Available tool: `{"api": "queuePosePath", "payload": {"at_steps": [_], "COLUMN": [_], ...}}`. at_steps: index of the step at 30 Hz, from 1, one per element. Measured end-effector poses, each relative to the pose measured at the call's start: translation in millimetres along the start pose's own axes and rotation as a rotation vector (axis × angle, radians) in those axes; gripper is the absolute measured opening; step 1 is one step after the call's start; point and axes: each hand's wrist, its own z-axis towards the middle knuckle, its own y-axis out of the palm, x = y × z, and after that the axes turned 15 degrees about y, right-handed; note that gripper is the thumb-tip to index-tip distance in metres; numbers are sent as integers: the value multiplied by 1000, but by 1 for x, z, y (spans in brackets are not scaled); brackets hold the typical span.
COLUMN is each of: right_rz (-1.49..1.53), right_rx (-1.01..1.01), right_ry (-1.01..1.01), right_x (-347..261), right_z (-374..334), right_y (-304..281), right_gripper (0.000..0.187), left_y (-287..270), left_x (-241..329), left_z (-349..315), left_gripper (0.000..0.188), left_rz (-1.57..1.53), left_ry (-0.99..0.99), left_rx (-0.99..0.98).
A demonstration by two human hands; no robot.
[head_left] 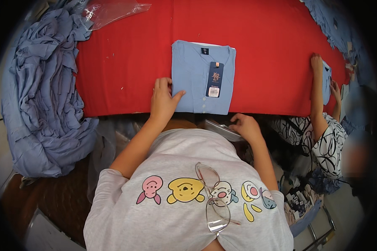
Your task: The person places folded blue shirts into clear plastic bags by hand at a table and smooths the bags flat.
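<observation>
A light blue folded shirt point(188, 79) lies on the red tabletop in front of me, with a white edge showing behind its collar. On its front rests a dark blue hang tag point(215, 77). My left hand point(164, 100) is at the shirt's left edge, thumb over the fabric and fingers spread apart from it. Below the table's near edge, my right hand point(246, 126) has its fingers bent and closed at the end of a clear plastic bag point(223, 130). Part of that bag is hidden under the table edge and my fingers.
A large heap of blue garments point(44, 92) hangs over the table's left end. Clear plastic film point(113, 12) lies at the far left of the red cloth point(268, 50). At right, another person's arms point(318, 92) handle a blue garment point(326, 83). Eyeglasses point(213, 201) hang from my shirt.
</observation>
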Motion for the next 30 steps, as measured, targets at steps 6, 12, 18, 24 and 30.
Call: {"api": "queuePosePath", "payload": {"at_steps": [6, 12, 18, 24, 30], "right_rz": [-251, -42, 39, 317, 275], "right_rx": [200, 161, 44, 161, 332], "right_ry": [378, 381, 340, 372, 300], "right_x": [48, 22, 23, 12, 9], "right_z": [-26, -59, -76, -83, -91], "right_y": [-10, 44, 103, 90, 86], "right_gripper": [55, 49, 38, 14, 15], "left_y": [16, 49, 60, 53, 70], "left_x": [4, 11, 4, -2, 5], "left_z": [21, 29, 15, 18, 47], "left_gripper": [32, 44, 63, 71, 55], "left_rz": [87, 91, 187, 249, 463], "left_ry": [449, 641, 620, 748, 1144], "left_rx": [-38, -173, -245, -252, -299]}}
